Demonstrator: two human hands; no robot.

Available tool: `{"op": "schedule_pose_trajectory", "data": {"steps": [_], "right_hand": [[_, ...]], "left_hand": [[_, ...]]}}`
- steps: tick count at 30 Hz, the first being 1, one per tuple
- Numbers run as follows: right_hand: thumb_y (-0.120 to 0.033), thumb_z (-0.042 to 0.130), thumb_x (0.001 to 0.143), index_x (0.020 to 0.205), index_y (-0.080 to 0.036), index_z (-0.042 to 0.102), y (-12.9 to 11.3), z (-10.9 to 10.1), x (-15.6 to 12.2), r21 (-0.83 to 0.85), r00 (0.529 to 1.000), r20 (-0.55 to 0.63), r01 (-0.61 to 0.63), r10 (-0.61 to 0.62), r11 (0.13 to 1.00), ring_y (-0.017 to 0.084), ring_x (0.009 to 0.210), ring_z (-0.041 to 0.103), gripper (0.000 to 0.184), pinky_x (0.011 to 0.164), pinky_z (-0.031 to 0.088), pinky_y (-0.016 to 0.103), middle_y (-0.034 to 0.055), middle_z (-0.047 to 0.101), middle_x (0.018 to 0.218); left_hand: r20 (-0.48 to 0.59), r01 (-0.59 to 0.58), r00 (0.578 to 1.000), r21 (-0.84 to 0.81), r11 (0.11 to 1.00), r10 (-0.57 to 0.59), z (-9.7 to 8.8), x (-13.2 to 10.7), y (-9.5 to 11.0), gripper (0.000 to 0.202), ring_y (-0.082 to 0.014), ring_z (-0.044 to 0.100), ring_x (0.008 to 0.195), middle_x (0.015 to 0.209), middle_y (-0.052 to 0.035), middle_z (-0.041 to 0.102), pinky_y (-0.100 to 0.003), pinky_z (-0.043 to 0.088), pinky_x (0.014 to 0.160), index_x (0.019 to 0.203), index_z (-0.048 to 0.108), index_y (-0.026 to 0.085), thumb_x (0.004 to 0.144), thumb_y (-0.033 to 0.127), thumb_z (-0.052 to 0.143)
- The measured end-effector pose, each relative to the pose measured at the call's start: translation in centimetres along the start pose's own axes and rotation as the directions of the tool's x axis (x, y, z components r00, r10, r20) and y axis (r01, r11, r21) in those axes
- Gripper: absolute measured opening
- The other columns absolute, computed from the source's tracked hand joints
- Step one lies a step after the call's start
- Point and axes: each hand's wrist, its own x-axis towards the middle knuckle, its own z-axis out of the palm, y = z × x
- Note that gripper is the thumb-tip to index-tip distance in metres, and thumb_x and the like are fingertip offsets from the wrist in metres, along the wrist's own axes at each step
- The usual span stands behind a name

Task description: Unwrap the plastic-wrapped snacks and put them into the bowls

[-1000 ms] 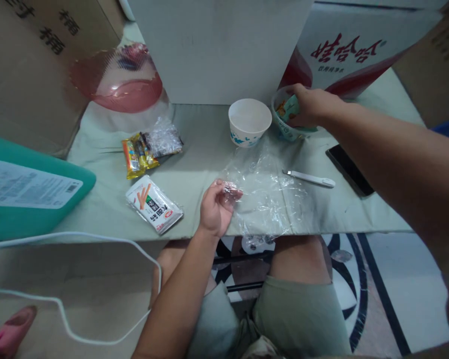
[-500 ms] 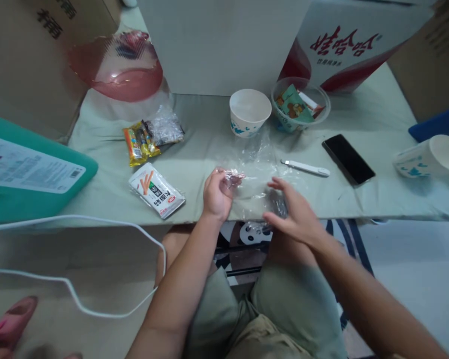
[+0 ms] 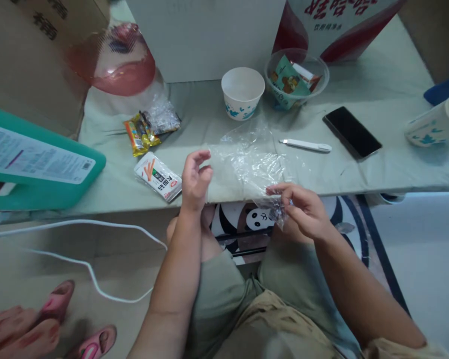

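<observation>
A sheet of clear plastic wrap (image 3: 249,162) lies crumpled over the near edge of the pale green table (image 3: 359,169). My left hand (image 3: 194,177) pinches its left edge, fingers curled. My right hand (image 3: 303,212) grips the lower right corner of the wrap just below the table edge. Behind the wrap stand an empty white paper bowl (image 3: 242,92) and a clear bowl (image 3: 297,80) holding seasoning packets.
A white folded fork (image 3: 306,145) and a black phone (image 3: 351,132) lie right of the wrap. Snack packets (image 3: 157,176) (image 3: 142,134) lie to the left, a teal box (image 3: 37,164) beyond them. Another paper cup (image 3: 436,122) sits far right. Cardboard boxes line the back. A white cable (image 3: 97,279) crosses the floor.
My right hand came back from the clear bowl and took hold of the wrap's lower corner. The wrap is now lifted and stretched between both hands.
</observation>
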Motion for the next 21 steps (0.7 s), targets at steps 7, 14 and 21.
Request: {"op": "schedule_pose_trajectory", "data": {"steps": [7, 14, 21], "right_hand": [[-0.047, 0.062, 0.084, 0.055, -0.024, 0.048, 0.6, -3.5, -1.5, 0.255, 0.945, 0.313, -0.180, 0.096, 0.950, 0.031, 0.099, 0.075, 0.040, 0.086, 0.058, 0.047, 0.0089, 0.077, 0.088], [-0.047, 0.073, 0.077, 0.059, -0.025, 0.049, 0.6, -5.9, -3.0, 0.328, 0.917, 0.281, -0.369, 0.283, 0.870, 0.027, 0.081, 0.074, 0.037, 0.076, 0.061, 0.045, 0.0061, 0.075, 0.078], [-0.032, 0.076, 0.075, 0.093, -0.027, 0.051, 3.8, -5.0, -4.4, 0.431, 0.696, -0.425, -0.405, 0.578, 0.806, 0.013, 0.057, 0.065, 0.031, 0.053, 0.054, 0.025, -0.0040, 0.068, 0.077]], "left_hand": [[0.250, 0.029, 0.967, 0.074, 0.997, -0.046, 1.4, 1.0, 2.1, 0.078, -0.0327, 0.049, 0.145, 0.137, -0.0083, 0.066, -0.044, 0.037, 0.117, 0.109, 0.065, 0.028, 0.038, 0.015, 0.096], [0.309, 0.295, 0.898, 0.101, 0.950, -0.312, 2.9, 1.2, 1.3, 0.056, -0.0238, 0.071, 0.100, 0.076, -0.0010, 0.070, -0.036, 0.047, 0.106, 0.107, 0.072, 0.022, 0.056, 0.000, 0.083], [0.147, 0.084, 0.985, 0.010, 0.996, -0.085, 2.3, 1.7, -0.7, 0.029, -0.0134, 0.066, 0.069, 0.071, 0.0022, 0.063, -0.025, 0.054, 0.071, 0.093, 0.069, 0.022, 0.068, 0.013, 0.082]]}}
